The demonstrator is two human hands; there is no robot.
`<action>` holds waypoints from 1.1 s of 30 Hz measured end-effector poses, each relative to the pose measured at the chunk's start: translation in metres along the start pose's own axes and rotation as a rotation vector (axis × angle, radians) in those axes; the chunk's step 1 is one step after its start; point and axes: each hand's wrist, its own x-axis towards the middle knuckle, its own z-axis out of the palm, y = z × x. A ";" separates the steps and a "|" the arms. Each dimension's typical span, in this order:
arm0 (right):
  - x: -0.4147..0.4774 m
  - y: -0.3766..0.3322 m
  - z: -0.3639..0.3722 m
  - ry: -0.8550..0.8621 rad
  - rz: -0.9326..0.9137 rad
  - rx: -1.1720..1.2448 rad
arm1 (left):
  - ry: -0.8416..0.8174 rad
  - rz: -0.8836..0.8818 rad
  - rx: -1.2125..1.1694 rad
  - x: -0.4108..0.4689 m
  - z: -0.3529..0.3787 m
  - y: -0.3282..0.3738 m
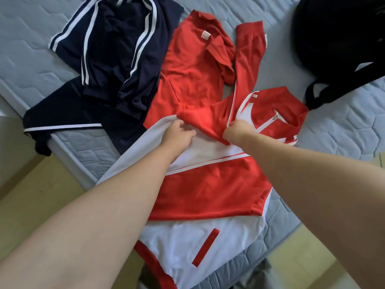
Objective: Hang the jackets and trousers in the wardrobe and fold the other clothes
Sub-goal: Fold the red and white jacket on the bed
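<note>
Red-and-white jacket [208, 184] lies lengthwise on the mattress [343, 132], hem nearest the person. Left hand [179, 134] and right hand [235, 130] both grip its chest fabric, fingers curled; the sleeve [248, 59] runs away beyond them.

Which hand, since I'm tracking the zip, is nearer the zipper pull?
Right. The right hand grips the jacket just left of its zipper pull; the left hand is farther left.

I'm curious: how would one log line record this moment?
left hand: grips red-and-white zip jacket | right hand: grips jacket | surface: mattress | red polo shirt: unfolded
</note>
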 end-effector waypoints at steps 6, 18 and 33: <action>0.011 -0.021 -0.011 0.489 0.160 0.254 | 0.056 0.028 0.067 0.000 0.015 0.006; -0.014 -0.002 -0.012 -0.285 -0.068 1.235 | 0.122 -0.281 -0.443 0.007 0.008 0.023; -0.040 0.014 0.071 0.521 -0.305 0.123 | 0.259 -0.185 0.156 -0.010 0.001 -0.030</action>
